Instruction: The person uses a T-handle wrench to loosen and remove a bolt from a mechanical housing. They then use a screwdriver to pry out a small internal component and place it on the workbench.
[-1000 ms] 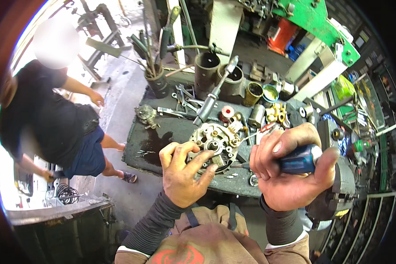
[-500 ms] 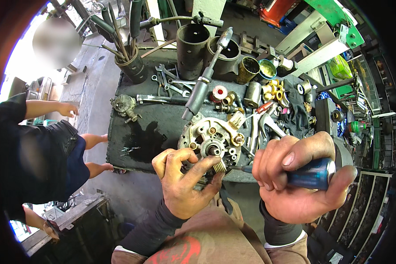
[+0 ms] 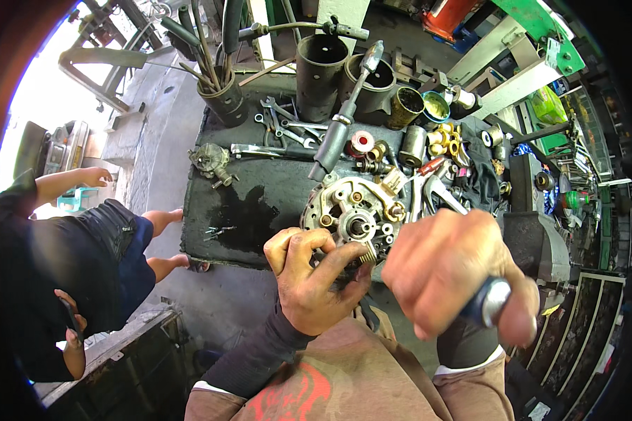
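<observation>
A round metal alternator (image 3: 338, 198) with an open-slotted housing and a shaft in its middle lies at the table's near edge. At its near side my left hand (image 3: 309, 286) is closed, thumb and forefinger pinching a small ribbed metal part (image 3: 367, 253). The other fingers curl against the housing. To the right, my right hand (image 3: 446, 270) wraps round a blue-handled screwdriver (image 3: 487, 302); the handle's butt shows beside my thumb. Behind the fist the blade is hidden, so whether the tip touches the alternator cannot be seen. The right hand is partly blurred.
Several wrenches (image 3: 288, 125), metal cylinders (image 3: 321, 77) and brass fittings (image 3: 445, 140) crowd the table's far side. A second metal housing (image 3: 214, 163) lies left, near an oil stain (image 3: 244, 217). Another person (image 3: 84, 259) stands at the left, holding a phone (image 3: 71, 317).
My right hand has turned at the wrist and drawn slightly left, swinging the screwdriver's handle downward. My left hand keeps its pinch. The other person's phone hand has risen.
</observation>
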The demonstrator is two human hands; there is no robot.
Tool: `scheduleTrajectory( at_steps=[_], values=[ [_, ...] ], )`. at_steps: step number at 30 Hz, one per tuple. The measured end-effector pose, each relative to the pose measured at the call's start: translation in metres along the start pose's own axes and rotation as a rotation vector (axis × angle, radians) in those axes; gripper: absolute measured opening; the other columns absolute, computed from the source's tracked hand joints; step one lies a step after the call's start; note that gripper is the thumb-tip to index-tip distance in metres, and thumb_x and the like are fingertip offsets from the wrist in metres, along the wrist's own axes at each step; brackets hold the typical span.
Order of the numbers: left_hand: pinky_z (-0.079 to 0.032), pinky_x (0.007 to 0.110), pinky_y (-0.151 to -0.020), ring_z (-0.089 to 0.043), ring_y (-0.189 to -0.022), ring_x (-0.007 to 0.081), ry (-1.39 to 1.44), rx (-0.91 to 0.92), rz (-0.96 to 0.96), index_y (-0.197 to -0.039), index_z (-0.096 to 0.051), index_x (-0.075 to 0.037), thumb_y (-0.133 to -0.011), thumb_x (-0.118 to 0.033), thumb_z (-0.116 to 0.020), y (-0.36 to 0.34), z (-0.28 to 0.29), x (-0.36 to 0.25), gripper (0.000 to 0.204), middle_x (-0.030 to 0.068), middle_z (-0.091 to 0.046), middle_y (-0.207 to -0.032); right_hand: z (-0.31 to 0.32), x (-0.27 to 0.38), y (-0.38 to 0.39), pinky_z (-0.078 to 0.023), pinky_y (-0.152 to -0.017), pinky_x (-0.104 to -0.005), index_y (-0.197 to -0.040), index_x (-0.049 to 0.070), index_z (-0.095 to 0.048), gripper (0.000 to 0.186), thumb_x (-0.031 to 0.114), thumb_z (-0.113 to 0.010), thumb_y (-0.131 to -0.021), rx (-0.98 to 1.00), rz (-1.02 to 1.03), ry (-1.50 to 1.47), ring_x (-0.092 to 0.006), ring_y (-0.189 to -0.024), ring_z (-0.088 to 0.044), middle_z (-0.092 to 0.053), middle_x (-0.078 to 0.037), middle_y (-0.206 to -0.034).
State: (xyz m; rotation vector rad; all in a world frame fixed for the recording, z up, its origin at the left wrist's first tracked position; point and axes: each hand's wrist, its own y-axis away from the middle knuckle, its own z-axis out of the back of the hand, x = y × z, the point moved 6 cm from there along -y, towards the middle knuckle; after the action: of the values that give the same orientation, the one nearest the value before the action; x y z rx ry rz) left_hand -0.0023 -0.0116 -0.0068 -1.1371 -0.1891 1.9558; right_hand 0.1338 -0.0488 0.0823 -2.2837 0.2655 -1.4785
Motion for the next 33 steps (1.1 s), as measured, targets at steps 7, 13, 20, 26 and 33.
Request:
scheduleTrajectory(
  at_steps=[7,13,20,26,33],
  values=[
    [-0.038,0.041,-0.092,-0.043,-0.102,0.0271,-0.055,-0.023,-0.042,-0.095,-0.074,-0.020,-0.064,-0.016,-0.087,0.001,0.002,0.001,0.034,0.0005,-0.048,-0.095,-0.028,0.038,0.013,-0.046,-0.062,-0.0319,-0.107,-0.008,-0.062,0.039,0.029,-0.052,-0.099,-0.580,0.166,0.850,-0.0165,-0.063,-0.050,-0.055,-0.010,-0.071],
    [-0.035,0.045,-0.096,-0.044,-0.107,0.0289,-0.028,0.047,-0.110,-0.096,-0.074,-0.020,-0.065,-0.021,-0.087,-0.004,0.005,-0.002,0.033,0.0018,-0.052,-0.100,-0.010,0.036,-0.020,-0.044,-0.050,-0.0360,-0.079,-0.008,-0.067,0.030,0.021,-0.066,-0.085,-0.135,-0.073,0.475,-0.0251,-0.051,-0.055,-0.063,-0.016,-0.065],
    [-0.034,0.047,-0.097,-0.047,-0.111,0.0276,-0.197,0.173,-0.150,-0.102,-0.073,-0.015,-0.069,-0.026,-0.086,-0.005,0.014,-0.009,0.037,0.0016,-0.056,-0.103,-0.046,0.073,-0.036,-0.052,-0.065,-0.0395,-0.097,0.004,-0.060,0.035,0.024,-0.082,-0.078,0.483,-0.649,1.725,-0.0352,-0.078,-0.063,-0.059,-0.017,-0.101],
    [-0.036,0.048,-0.096,-0.048,-0.113,0.0289,-0.288,0.251,-0.199,-0.106,-0.070,-0.010,-0.074,-0.022,-0.081,-0.005,0.016,-0.017,0.036,0.0045,-0.056,-0.108,-0.048,0.072,-0.029,-0.053,-0.062,-0.0391,-0.118,0.007,-0.061,0.040,0.008,-0.076,-0.081,0.436,-0.669,1.760,-0.0318,-0.078,-0.065,-0.055,-0.013,-0.106],
    [-0.039,0.049,-0.098,-0.050,-0.114,0.0293,-0.363,0.339,-0.276,-0.101,-0.065,-0.003,-0.080,-0.019,-0.074,-0.020,0.016,-0.031,0.028,0.0099,-0.058,-0.108,-0.053,0.077,-0.029,-0.053,-0.067,-0.0417,-0.124,0.009,-0.058,0.048,0.005,-0.076,-0.079,0.451,-0.454,1.741,-0.0331,-0.085,-0.065,-0.056,-0.012,-0.108]
  ],
)
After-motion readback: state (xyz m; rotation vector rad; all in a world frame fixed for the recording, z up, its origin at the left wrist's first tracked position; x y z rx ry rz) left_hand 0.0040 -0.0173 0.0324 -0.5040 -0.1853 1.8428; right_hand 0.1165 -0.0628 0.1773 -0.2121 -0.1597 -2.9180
